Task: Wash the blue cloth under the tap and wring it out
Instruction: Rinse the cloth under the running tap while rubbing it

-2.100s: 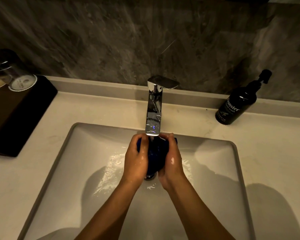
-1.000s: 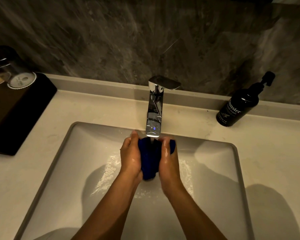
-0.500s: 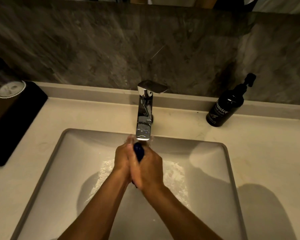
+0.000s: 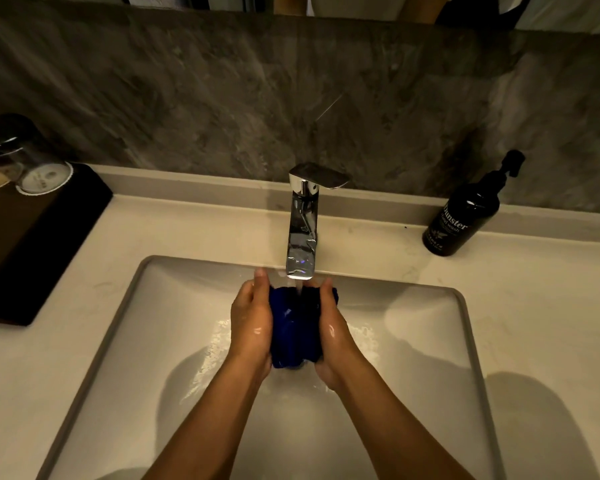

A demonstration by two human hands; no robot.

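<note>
The blue cloth (image 4: 293,329) is bunched up between my two palms, directly under the spout of the chrome tap (image 4: 302,233). Water runs from the spout onto the top of the cloth. My left hand (image 4: 252,323) presses the cloth's left side and my right hand (image 4: 333,330) presses its right side, fingers pointing away from me. Both hands are wet and hang over the white sink basin (image 4: 430,341). The cloth's lower end sticks out below my palms.
A dark hand-wash pump bottle (image 4: 459,220) stands on the counter at the back right. At the left, a black tray (image 4: 39,244) holds upturned glasses (image 4: 32,168). A grey stone wall rises behind the tap.
Half a second ago my hands were pressed tight together with the cloth nearly hidden. They have since spread apart, and the cloth shows broadly between them under the running water.
</note>
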